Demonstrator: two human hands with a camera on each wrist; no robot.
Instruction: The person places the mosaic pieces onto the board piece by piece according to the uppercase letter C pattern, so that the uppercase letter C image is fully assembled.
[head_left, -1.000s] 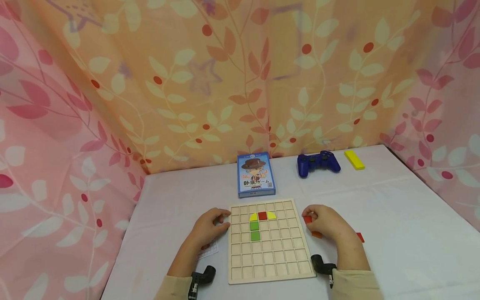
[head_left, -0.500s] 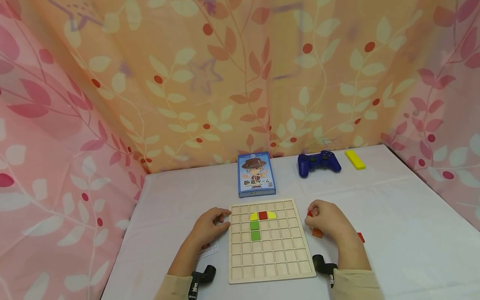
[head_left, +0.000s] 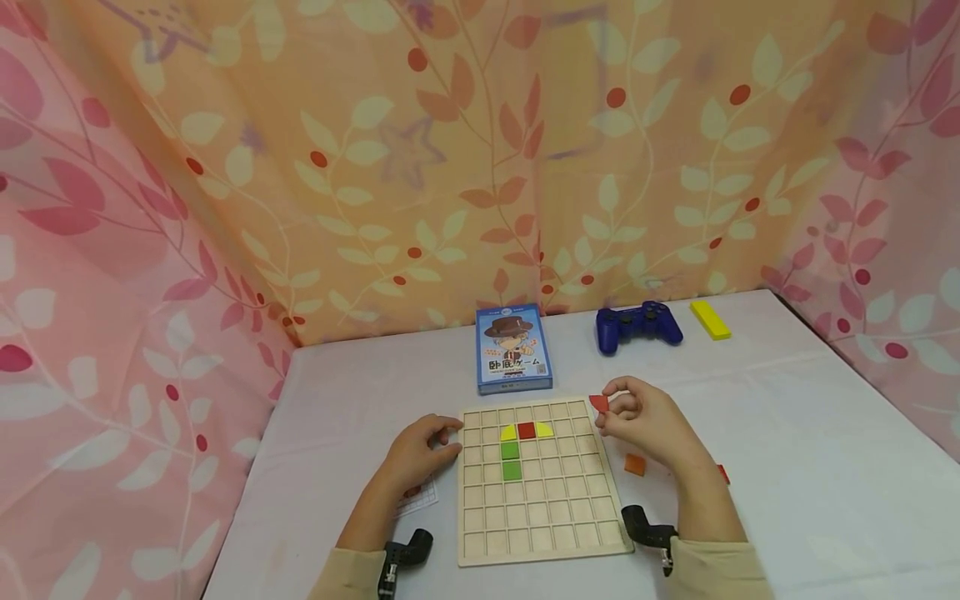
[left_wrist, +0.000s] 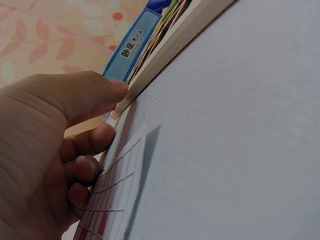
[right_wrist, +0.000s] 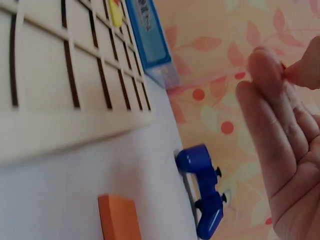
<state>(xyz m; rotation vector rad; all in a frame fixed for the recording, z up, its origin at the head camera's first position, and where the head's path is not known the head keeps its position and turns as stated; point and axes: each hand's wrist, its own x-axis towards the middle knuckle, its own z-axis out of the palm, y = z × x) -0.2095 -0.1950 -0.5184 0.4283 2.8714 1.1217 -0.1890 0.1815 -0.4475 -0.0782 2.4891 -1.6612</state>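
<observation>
A square wooden grid board [head_left: 547,492] lies on the table, with two yellow rounded tiles, a red square tile [head_left: 527,430] and two green square tiles [head_left: 511,460] set in its cells. My left hand [head_left: 422,454] rests at the board's left edge, thumb and index fingertips right at the rim. Under that hand lies a printed grid card [left_wrist: 111,200], partly hidden. Beyond the board's upper right corner, my right hand [head_left: 647,421] pinches a red quarter-round tile [head_left: 599,403] between thumb and fingers, raised off the table.
An orange square tile [head_left: 634,465] lies right of the board, and a red tile [head_left: 723,474] shows partly behind the right forearm. At the back stand a blue card-game box [head_left: 513,348], a dark blue game controller [head_left: 638,327] and a yellow block [head_left: 709,320].
The right hand has lifted the red quarter-round tile and carried it up and left toward the board's upper right corner. The left hand stays at the board's edge.
</observation>
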